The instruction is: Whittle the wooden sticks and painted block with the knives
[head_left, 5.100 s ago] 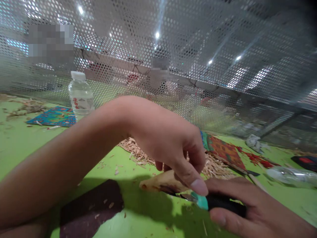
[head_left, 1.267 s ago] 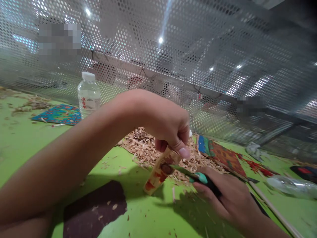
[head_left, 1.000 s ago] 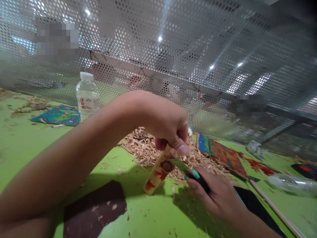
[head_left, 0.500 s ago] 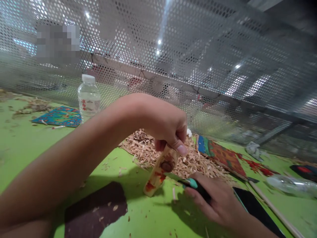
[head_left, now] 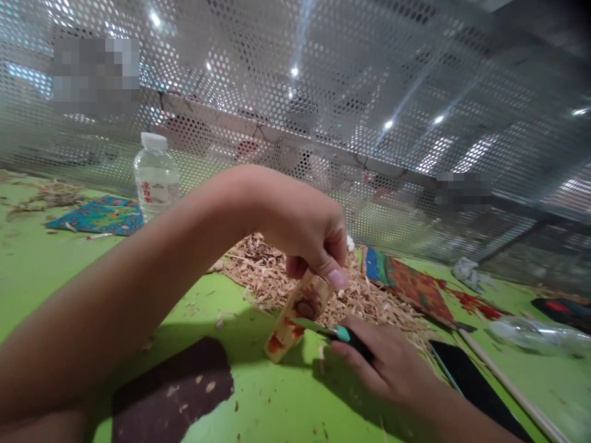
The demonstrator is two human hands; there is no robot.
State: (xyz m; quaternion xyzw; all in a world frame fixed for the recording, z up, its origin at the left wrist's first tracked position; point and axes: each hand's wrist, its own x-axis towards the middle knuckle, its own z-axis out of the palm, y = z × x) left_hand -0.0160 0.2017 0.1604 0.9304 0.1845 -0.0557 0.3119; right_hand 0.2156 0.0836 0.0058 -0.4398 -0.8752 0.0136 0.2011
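My left hand (head_left: 318, 240) pinches the top end of a small pale piece of wood (head_left: 286, 332), which stands tilted with its lower end on the green tabletop. A dark round knot and orange-red stains mark the wood's face. In my right hand (head_left: 388, 357) is a utility knife (head_left: 344, 335) with a black and teal handle, fingers wrapped round it. Its blade lies across the wood just below the knot. A heap of wood shavings (head_left: 258, 271) spreads behind both hands.
A water bottle (head_left: 156, 178) stands at the back left beside a blue patterned board (head_left: 99, 215). Dark brown sandpaper (head_left: 175, 394) lies at the front. To the right are a phone (head_left: 471, 381), a wooden stick (head_left: 512, 391), a painted board (head_left: 410, 286) and a lying clear bottle (head_left: 540, 335). A perforated metal screen (head_left: 286, 141) rises behind.
The knife blade has moved left, further across the wood, with my right hand following. My left hand keeps its pinch on the wood. The whole view has shifted slightly.
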